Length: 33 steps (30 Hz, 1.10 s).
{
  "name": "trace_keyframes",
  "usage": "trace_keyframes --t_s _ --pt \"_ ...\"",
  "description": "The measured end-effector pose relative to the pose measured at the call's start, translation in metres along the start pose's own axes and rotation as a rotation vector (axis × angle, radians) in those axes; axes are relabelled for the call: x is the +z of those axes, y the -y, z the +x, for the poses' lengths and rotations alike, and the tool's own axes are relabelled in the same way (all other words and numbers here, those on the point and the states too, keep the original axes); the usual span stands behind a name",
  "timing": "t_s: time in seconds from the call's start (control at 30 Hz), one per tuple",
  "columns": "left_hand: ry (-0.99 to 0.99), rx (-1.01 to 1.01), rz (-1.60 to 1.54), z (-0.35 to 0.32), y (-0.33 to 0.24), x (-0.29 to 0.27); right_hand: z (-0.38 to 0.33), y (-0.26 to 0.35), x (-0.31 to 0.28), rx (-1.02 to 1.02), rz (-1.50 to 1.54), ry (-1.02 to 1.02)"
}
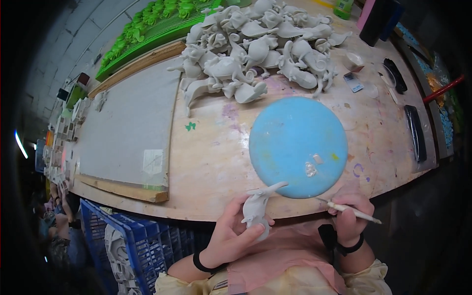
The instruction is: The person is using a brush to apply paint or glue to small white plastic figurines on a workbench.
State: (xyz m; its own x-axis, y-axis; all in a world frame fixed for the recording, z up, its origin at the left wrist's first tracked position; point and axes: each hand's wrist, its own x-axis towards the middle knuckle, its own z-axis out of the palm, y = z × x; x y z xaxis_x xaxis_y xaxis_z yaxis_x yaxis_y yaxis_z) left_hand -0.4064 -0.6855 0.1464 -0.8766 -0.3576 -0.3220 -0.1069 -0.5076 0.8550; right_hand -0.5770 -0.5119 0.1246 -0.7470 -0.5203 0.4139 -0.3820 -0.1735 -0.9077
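Observation:
My left hand (pixel 235 232) is closed round a pale grey animal figurine (pixel 255 209), held upright just off the table's near edge, its long thin end pointing up and right. In my right hand (pixel 352 219) is a craft knife (pixel 355 211) with a pale wrapped handle, gripped like a pen. Its thin dark tip points left toward the figurine and is apart from it. Between and beyond my hands lies a round blue mat (pixel 297 142) with a couple of small clear bits on it. A large heap of similar grey figurines (pixel 255 49) lies behind the mat.
A grey board (pixel 128 123) with wooden edge strips covers the left of the table. Behind it stands a green tray (pixel 157 32) of green pieces. Dark cases (pixel 416 132) lie at the right edge. Below left, a blue crate (pixel 147 250) holds pale parts. Another person is at far left.

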Motion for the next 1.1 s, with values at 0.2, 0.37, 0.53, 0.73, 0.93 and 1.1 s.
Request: trace_keyframes --t_s 0.2,0.37,0.53,0.73,0.93,1.1 --pt "0.096 -0.002 -0.037 0.001 0.005 -0.004 0.001 0.003 0.029 -0.200 0.007 0.213" --pt "0.123 0.005 -0.040 0.001 0.003 -0.002 -0.001 0.003 0.043 -0.201 -0.006 0.273" --pt "0.128 0.008 -0.016 0.002 0.001 -0.001 0.000 0.003 0.044 -0.184 -0.008 0.278" --pt "0.135 0.005 -0.021 0.003 0.001 -0.003 0.002 0.003 0.046 -0.194 -0.013 0.274" --pt "0.124 -0.010 -0.026 0.003 -0.001 -0.001 0.002 0.002 0.047 -0.208 -0.024 0.269" --pt "0.121 -0.011 -0.030 0.002 0.001 -0.002 0.001 0.002 0.047 -0.207 -0.029 0.263"
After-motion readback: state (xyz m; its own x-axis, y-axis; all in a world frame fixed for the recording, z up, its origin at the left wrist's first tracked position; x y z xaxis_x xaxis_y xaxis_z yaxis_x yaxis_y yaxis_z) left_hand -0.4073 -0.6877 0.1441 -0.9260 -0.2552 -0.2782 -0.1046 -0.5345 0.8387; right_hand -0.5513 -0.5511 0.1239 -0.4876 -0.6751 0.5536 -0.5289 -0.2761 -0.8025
